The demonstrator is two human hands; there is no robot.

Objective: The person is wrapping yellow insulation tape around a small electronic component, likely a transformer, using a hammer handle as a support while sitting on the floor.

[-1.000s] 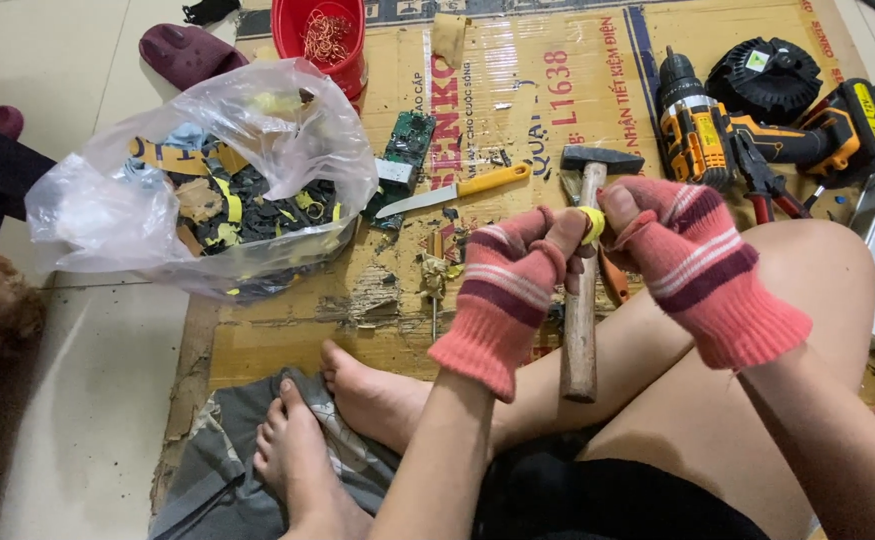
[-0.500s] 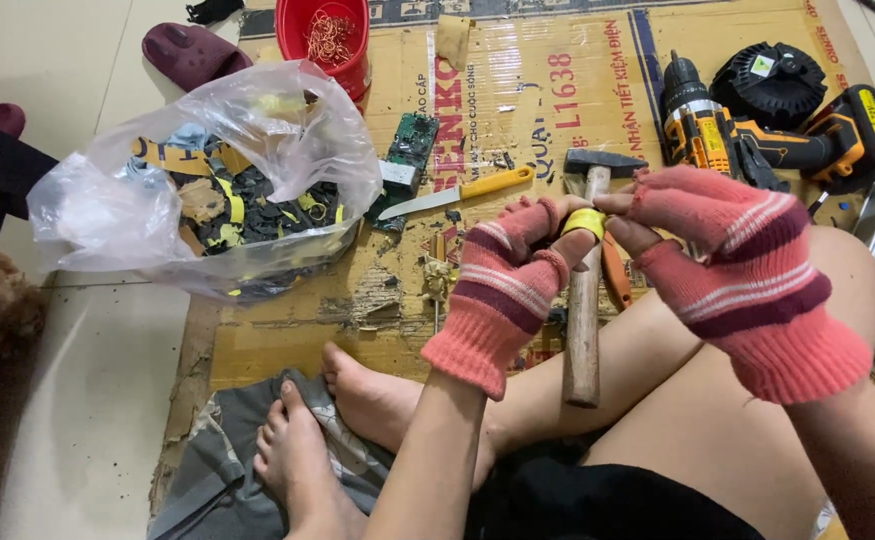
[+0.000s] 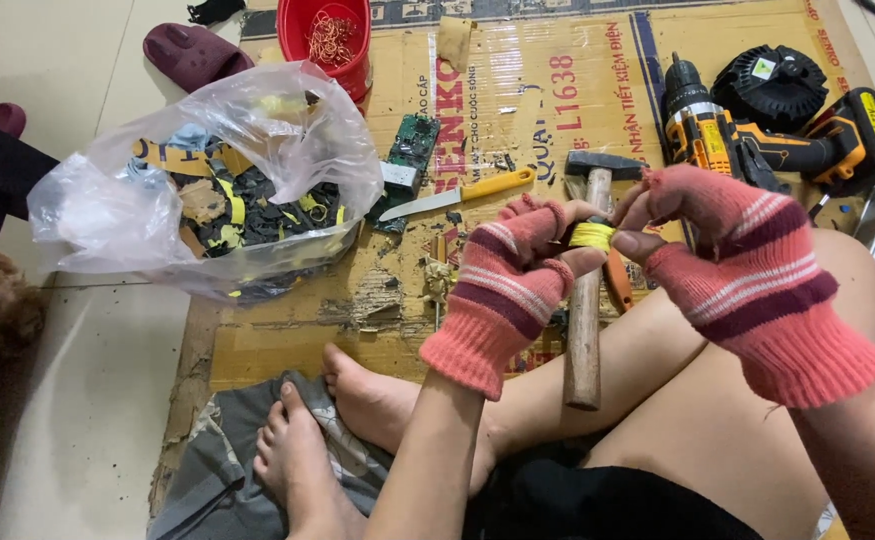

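Both hands pinched shut on yellow part (image 3: 591, 235): left hand (image 3: 505, 285) steadies, right hand (image 3: 732, 260) should peel slowly, clear of hammer (image 3: 587, 290).

Both gloved hands (image 3: 597, 250) pinch small yellow part (image 3: 590, 235) above hammer (image 3: 587, 290).

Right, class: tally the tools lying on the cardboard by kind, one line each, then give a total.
Hammer: 1
Knife: 1
Drill: 1
Total: 3
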